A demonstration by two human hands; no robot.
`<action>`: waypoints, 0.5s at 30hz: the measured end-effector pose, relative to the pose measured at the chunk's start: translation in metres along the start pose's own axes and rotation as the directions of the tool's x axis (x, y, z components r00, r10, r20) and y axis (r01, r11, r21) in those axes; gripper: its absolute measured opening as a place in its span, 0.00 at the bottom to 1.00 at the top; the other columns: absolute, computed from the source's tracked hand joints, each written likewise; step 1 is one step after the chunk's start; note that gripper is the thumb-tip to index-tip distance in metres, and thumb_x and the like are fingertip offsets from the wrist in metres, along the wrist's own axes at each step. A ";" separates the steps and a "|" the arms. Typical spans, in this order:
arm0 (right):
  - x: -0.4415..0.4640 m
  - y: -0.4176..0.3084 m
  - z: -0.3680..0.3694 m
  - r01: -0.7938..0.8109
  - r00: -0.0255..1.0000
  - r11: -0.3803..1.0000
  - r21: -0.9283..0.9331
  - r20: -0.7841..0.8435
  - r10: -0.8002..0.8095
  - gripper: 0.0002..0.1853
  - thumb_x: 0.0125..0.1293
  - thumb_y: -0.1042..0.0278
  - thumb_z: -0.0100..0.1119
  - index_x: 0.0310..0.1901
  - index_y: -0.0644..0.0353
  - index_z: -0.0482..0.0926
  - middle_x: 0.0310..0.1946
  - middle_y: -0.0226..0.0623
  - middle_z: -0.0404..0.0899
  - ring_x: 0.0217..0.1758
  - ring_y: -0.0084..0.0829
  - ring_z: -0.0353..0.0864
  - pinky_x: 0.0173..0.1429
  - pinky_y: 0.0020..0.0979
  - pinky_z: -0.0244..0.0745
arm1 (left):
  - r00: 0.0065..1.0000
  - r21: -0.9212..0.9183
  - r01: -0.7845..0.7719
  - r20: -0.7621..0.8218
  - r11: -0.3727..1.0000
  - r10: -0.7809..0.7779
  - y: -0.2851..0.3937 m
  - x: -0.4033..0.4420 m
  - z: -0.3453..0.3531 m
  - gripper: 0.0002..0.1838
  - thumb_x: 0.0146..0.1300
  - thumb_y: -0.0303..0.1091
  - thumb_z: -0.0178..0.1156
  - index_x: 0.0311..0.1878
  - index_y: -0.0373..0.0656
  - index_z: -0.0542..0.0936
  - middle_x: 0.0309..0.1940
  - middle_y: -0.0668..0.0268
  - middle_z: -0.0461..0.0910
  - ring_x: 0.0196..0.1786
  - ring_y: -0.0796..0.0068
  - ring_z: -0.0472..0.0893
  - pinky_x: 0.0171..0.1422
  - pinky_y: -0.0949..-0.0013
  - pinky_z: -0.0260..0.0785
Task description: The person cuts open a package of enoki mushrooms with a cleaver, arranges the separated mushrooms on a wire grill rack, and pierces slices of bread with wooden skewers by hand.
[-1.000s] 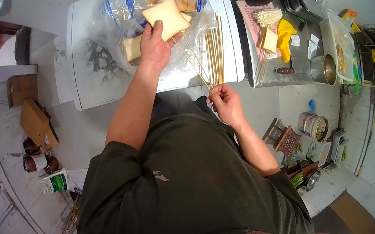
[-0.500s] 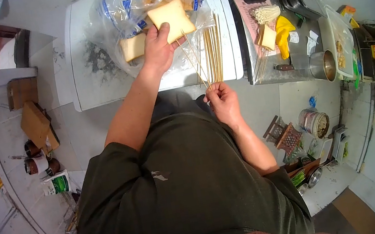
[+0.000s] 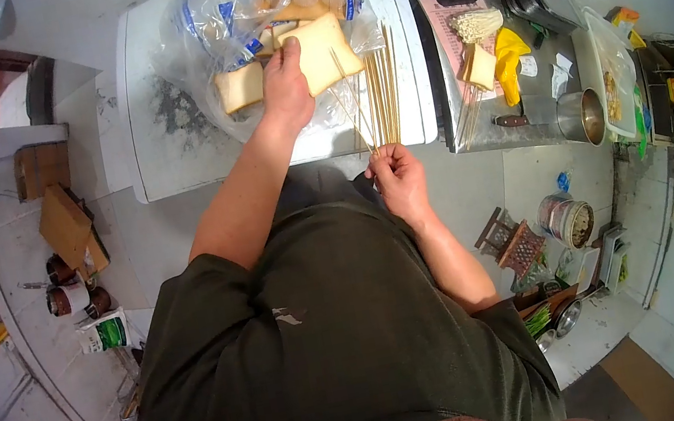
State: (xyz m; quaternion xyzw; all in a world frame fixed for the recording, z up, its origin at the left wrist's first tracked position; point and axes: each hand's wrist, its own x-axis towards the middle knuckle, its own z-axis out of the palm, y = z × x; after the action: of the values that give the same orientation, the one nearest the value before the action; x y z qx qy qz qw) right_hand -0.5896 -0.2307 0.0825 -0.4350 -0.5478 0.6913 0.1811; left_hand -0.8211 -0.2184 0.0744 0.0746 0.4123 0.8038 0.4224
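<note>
My left hand grips a slice of white bread by its near left edge, thumb on top. My right hand pinches the lower ends of a pair of thin wooden skewers near the table's front edge. Their upper ends reach the slice's right part; whether they lie over it or run into it I cannot tell. Several loose skewers lie side by side just right of the slice. Behind it, an open clear plastic bag holds more bread.
On the dark side table at the right are skewered bread, enoki mushrooms, a yellow cloth-like item, a knife and a metal pot. A bucket stands on the floor at right; cardboard is at left.
My left hand has brought the bread slice slightly down and to the right, closer to the skewers in my right hand. My right hand has barely moved.
</note>
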 end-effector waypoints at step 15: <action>0.014 0.006 0.002 0.077 0.997 0.997 0.015 0.001 -0.077 0.07 0.71 0.69 0.54 0.39 0.64 0.73 0.26 0.28 0.77 0.28 0.15 0.72 0.34 0.19 0.68 | 1.000 0.018 -0.015 -0.014 1.000 0.015 -0.012 -0.023 0.022 0.20 0.75 0.44 0.49 0.55 0.35 0.73 0.49 0.62 0.78 0.50 0.75 0.77 0.58 0.69 0.69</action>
State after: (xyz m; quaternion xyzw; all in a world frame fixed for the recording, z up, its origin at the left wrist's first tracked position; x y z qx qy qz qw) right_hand -0.5978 -0.2237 0.0714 -0.4116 -0.5592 0.6883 0.2102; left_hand -0.7890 -0.2189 0.0851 0.0758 0.4217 0.8038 0.4128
